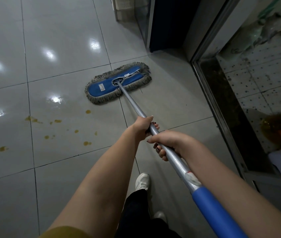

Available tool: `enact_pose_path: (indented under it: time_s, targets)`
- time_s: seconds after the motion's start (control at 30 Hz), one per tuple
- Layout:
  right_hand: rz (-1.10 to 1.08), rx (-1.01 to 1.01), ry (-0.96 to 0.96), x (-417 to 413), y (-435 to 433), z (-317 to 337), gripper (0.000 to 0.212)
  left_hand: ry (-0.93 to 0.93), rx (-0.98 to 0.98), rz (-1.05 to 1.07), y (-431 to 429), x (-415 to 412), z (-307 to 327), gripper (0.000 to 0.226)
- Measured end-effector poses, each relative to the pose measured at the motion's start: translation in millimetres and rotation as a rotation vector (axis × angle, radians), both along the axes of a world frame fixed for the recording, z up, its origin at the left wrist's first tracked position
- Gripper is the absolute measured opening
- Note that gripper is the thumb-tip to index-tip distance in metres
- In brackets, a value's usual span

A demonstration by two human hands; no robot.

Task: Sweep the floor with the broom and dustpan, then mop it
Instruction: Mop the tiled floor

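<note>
A flat blue mop head (118, 82) with a grey fringe lies on the glossy grey tiled floor (64, 54), ahead of me. Its silver pole (132, 102) runs back toward me and ends in a blue grip (217, 213). My left hand (144, 127) grips the pole further down. My right hand (168, 143) grips it just behind, nearer the blue grip. Several yellow-brown spill spots (55, 128) dot the tiles left of the pole, between me and the mop head.
A metal door frame (211, 93) and a glass panel (259, 83) run along the right. A dark doorway (168, 23) opens at the top. A white basket (124, 4) sits at the top edge. My white shoes (142, 182) stand on the tiles below my hands.
</note>
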State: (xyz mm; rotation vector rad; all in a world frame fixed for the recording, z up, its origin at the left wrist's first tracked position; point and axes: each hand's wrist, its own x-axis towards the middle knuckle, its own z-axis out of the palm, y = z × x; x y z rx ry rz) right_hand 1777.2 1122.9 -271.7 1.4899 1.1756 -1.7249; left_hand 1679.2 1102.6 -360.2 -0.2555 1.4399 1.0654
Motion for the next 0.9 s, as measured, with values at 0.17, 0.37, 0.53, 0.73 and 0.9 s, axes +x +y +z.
enact_pose_path:
  time_s: [0.17, 0.37, 0.53, 0.73, 0.9]
  targets:
    - [-0.047, 0.0, 0.062, 18, -17, 0, 0.027, 0.021, -0.017, -0.015, -13, 16, 4, 0.024]
    - [-0.062, -0.014, 0.071, 66, -40, 3, 0.027, 0.018, -0.04, -0.043, -37, 60, 8, 0.023]
    - [-0.016, -0.034, 0.049, 135, -63, 11, 0.031, -0.001, -0.068, -0.096, -61, 123, 6, 0.026]
    - [0.029, -0.054, 0.044, 220, -91, 31, 0.032, -0.058, -0.077, -0.184, -94, 200, 8, 0.023]
    - [0.052, -0.057, 0.033, 263, -109, 40, 0.029, -0.06, -0.068, -0.221, -115, 243, 14, 0.023]
